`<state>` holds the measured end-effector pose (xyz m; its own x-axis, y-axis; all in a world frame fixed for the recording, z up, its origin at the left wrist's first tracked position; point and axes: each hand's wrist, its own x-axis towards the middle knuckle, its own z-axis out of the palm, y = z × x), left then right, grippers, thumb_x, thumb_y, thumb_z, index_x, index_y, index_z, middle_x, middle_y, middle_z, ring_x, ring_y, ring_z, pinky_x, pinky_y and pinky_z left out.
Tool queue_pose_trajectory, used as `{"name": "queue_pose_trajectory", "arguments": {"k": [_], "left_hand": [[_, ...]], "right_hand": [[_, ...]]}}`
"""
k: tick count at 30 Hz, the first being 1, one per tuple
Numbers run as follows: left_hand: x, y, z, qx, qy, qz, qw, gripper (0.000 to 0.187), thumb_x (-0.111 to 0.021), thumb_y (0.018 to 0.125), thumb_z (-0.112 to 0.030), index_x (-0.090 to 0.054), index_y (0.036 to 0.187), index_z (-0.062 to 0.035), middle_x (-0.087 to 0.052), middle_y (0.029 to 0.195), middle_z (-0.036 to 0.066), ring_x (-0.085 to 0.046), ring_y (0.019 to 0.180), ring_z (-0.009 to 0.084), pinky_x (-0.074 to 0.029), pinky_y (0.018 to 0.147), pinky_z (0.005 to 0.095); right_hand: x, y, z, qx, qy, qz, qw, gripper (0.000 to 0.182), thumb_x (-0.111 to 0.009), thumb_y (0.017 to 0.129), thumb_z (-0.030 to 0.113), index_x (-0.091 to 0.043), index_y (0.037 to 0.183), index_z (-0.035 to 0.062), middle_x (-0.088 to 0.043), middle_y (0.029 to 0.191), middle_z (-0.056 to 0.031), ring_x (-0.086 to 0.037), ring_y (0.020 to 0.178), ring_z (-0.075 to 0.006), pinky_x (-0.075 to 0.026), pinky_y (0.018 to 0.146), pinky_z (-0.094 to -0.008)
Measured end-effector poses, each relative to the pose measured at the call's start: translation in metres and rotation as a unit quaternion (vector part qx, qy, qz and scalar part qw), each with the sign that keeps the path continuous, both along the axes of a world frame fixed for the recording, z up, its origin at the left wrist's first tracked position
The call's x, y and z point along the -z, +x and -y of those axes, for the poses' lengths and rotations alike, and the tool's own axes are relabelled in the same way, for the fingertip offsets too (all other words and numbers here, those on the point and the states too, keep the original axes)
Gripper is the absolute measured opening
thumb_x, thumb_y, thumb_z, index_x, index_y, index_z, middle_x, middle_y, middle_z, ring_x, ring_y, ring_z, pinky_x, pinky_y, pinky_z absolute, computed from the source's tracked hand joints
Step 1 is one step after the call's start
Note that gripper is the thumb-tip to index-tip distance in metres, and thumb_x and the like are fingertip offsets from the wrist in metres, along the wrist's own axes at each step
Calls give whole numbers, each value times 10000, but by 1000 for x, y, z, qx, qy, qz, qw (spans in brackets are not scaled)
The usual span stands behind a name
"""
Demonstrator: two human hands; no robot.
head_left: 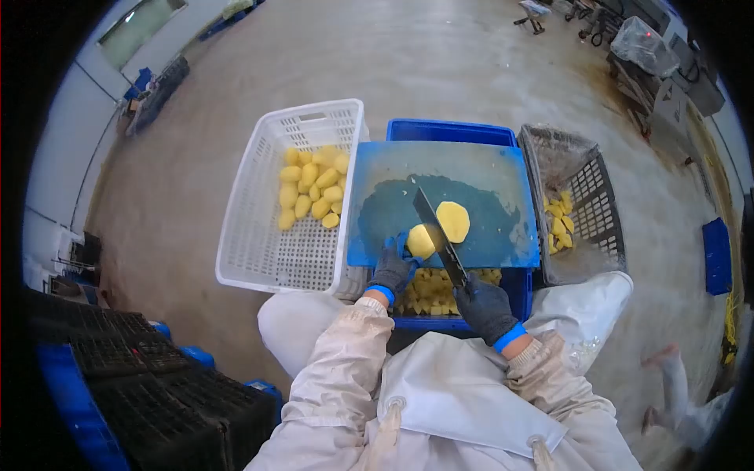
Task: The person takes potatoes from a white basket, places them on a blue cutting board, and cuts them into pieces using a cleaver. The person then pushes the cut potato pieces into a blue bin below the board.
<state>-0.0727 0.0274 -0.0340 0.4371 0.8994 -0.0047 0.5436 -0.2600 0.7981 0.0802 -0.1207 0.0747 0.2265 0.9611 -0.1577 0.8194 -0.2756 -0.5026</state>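
On a blue cutting board point(377, 169) in front of me lie two pieces of a peeled potato. My left hand point(395, 267), in a dark glove, has its fingers around the near-left potato piece point(421, 242). My right hand point(484, 308), gloved too, is closed on the handle of a broad kitchen knife point(441, 235). The blade points away from me and stands between the held piece and the other potato piece point(453, 222), whose pale cut face shows. Under the board, a blue tub point(452, 130) holds cut potato chunks point(433, 292).
At the left, a white perforated crate point(236, 243) contains several whole peeled potatoes point(312, 184). A dark plastic-lined crate point(613, 200) at the right holds yellow potato pieces point(559, 222). Black crates point(149, 385) stand at lower left. Part of another person point(677, 392) shows at lower right.
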Motion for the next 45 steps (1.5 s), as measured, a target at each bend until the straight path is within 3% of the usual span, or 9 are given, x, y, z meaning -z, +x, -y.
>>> {"name": "queue_pose_trajectory", "arguments": {"k": [10, 16, 19, 28, 30, 37, 39, 42, 45], "left_hand": [[0, -1, 2, 17, 126, -41, 991, 609, -715, 686, -151, -474, 1232, -29, -526, 1070, 217, -542, 930, 359, -449, 832, 408], [-6, 0, -9, 13, 28, -58, 998, 585, -690, 697, -127, -482, 1235, -23, -526, 1097, 227, -517, 1017, 376, -424, 872, 435], [27, -20, -28, 110, -144, 104, 978, 582, -658, 717, -137, -458, 1254, -27, -500, 1167, 235, -501, 1066, 369, -410, 905, 432], [-18, 54, -26, 159, 99, -285, 940, 694, -552, 794, -482, -370, 1329, -78, -317, 1383, 205, -238, 1301, 403, -161, 1065, 525], [7, 60, -4, 136, 167, -278, 936, 668, -549, 806, -478, -381, 1318, -83, -314, 1389, 193, -250, 1299, 394, -175, 1063, 517], [-26, 41, 46, 227, 240, -114, 937, 558, -554, 830, -275, -365, 1325, -103, -341, 1363, 174, -287, 1277, 386, -248, 1021, 514], [-41, 60, 29, 190, 293, -104, 931, 539, -554, 814, -208, -377, 1319, -143, -363, 1344, 164, -310, 1265, 370, -290, 998, 502], [-46, 91, -4, 206, 369, -242, 873, 542, -555, 803, -200, -380, 1315, -179, -387, 1324, 143, -325, 1259, 348, -312, 992, 497], [-37, 115, -29, 291, 340, -339, 828, 553, -545, 792, -171, -383, 1320, -179, -386, 1334, 127, -314, 1274, 331, -321, 998, 469]], "right_hand": [[-5, -15, 3, -23, -57, -18, 998, 275, -474, 842, 275, -546, 914, 21, -609, 703, -220, -612, 661, -369, -481, 621, -487], [24, -9, -16, 22, -66, -123, 990, 306, -476, 856, 311, -570, 941, 32, -622, 789, -212, -615, 739, -376, -471, 673, -482], [-3, 2, 13, 57, 16, -122, 991, 343, -483, 862, 359, -568, 955, 40, -625, 788, -191, -612, 737, -376, -469, 668, -467], [38, 58, 65, 244, 98, -292, 920, 152, -562, 858, 160, -566, 915, 19, -584, 655, -142, -562, 582, -329, -440, 536, -394], [64, 67, 70, 155, 193, -202, 947, 156, -562, 859, 161, -562, 915, 15, -575, 660, -153, -556, 589, -326, -432, 541, -392], [34, 61, 57, 257, 184, -312, 896, 146, -559, 860, 143, -560, 927, 13, -576, 710, -148, -547, 614, -327, -431, 564, -397], [8, 57, 56, 246, 164, -337, 894, 211, -553, 880, 161, -543, 1026, 10, -547, 707, -31, -520, 572, -108, -432, 508, -280], [40, 66, 59, 183, 232, -213, 931, 218, -548, 878, 149, -537, 1028, -9, -555, 713, -42, -521, 586, -117, -435, 528, -299], [18, 60, 58, 271, 198, -304, 892, 201, -547, 880, 154, -544, 1010, 1, -566, 722, -38, -514, 587, -103, -429, 526, -281]]}}
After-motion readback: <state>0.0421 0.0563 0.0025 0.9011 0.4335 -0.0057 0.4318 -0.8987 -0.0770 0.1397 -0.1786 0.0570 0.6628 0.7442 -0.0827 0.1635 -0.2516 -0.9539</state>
